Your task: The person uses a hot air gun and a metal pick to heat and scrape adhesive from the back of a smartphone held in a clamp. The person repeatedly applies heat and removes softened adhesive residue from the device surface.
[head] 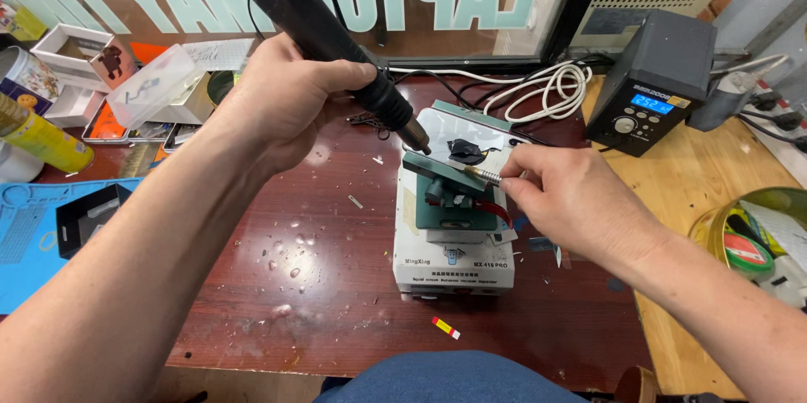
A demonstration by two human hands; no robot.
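The left hand (286, 100) was wrapped tight around the black handle of one hot-air gun (324, 29), fingers curled fully about it, the handle slanting down to the right. Its metal nozzle tip sat just above the green clamp fixture (445, 193), near that fixture's upper left corner. To the left of the forearm lay one blue work mat (25, 235) at the bench edge, with one black tray (88, 214) on it. Behind these stood one yellow can (46, 138) and a cluster of small open boxes (80, 58); their exact count could not be told.

The dark red bench (319, 285) showed an open stretch between the left forearm and the white base unit (454, 264), marked only by droplets and small scraps. One red-and-yellow scrap (445, 327) lay near the front edge, just before the base unit.

One phone (466, 138) lay flat on the fixture, with a dark piece on its surface. The right hand (572, 201) pinched one slim metal-tipped tool (483, 174) between thumb and fingers, its tip touching the phone's lower edge.

Further right, one coiled white cable (546, 88) lay behind the phone, and one dark station with a blue display (651, 84) stood on the pale wooden bench section (698, 184). One green-rimmed bowl (714, 231) sat at the right edge.
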